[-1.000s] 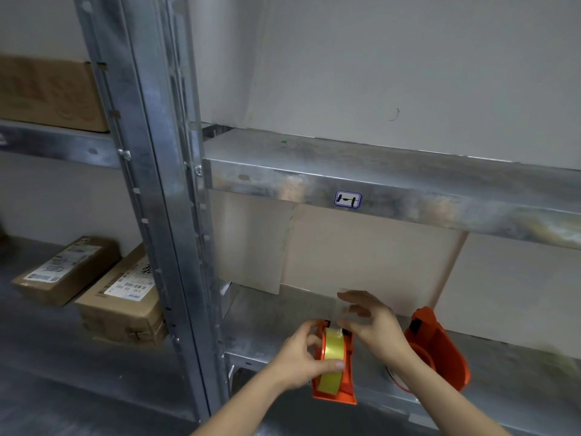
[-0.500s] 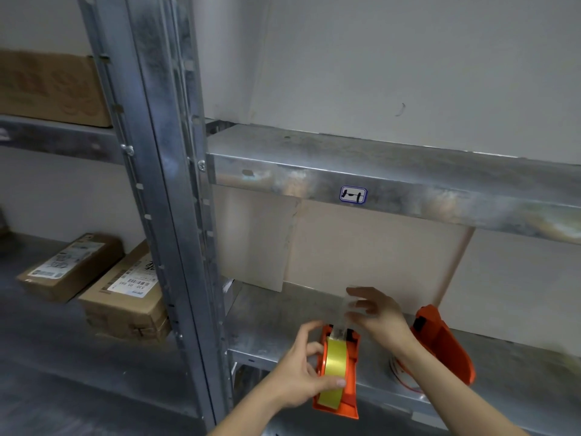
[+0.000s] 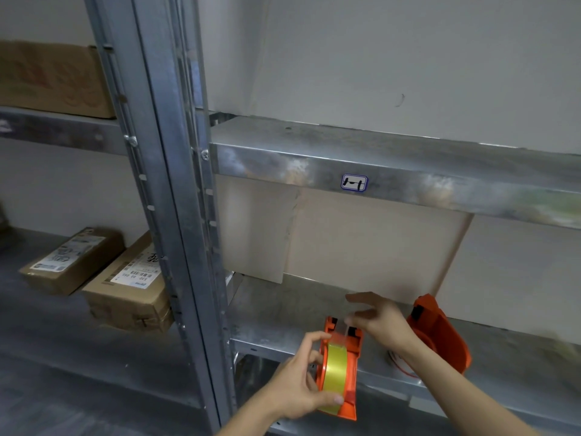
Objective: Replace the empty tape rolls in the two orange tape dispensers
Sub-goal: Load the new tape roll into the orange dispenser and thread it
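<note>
An orange tape dispenser [image 3: 351,385] stands at the front edge of the metal shelf [image 3: 276,322], with a yellow tape roll [image 3: 334,369] seated in it. My left hand [image 3: 297,383] grips the dispenser's left side, thumb over the roll. My right hand [image 3: 382,322] hovers at the dispenser's far end, fingers pinching a thin clear strip of tape that runs up from the roll. A second orange dispenser [image 3: 440,335] sits behind my right wrist, partly hidden. A white ring [image 3: 397,363], possibly a tape core, lies beside it.
A steel upright post [image 3: 176,215] stands left of the shelf. An upper shelf [image 3: 377,162] with a small label hangs above. Cardboard boxes [image 3: 125,287] lie on the left shelf, and beige cartons [image 3: 371,243] line the back.
The view shifted slightly. My right hand has drawn a little up and right from the dispenser's far end, fingers spreading; my left hand keeps its hold on the dispenser.
</note>
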A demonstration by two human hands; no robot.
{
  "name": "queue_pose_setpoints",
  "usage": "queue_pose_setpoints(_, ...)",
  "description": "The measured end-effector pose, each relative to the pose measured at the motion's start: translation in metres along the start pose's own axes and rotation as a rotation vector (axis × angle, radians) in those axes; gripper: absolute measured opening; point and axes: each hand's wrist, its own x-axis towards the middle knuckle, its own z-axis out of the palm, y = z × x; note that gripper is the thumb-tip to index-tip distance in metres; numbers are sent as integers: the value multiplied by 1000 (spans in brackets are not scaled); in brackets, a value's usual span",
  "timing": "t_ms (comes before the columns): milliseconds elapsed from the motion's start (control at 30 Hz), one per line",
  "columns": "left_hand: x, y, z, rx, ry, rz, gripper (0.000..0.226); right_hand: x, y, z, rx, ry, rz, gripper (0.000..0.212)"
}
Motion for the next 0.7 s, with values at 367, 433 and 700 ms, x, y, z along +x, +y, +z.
queue_pose_setpoints(367, -12, 6, 0, 98, -32, -12, 97, -8, 5, 5, -40, -58, -2, 44)
queue_pose_setpoints(433, -13, 6, -1, 104, -45, -15, 99, -9, 5, 6, -40, -61, -1, 45)
queue_pose_setpoints(700, -17, 7, 3, 211, -28, -35, 107, -15, 12, 9, -71, -5, -21, 47)
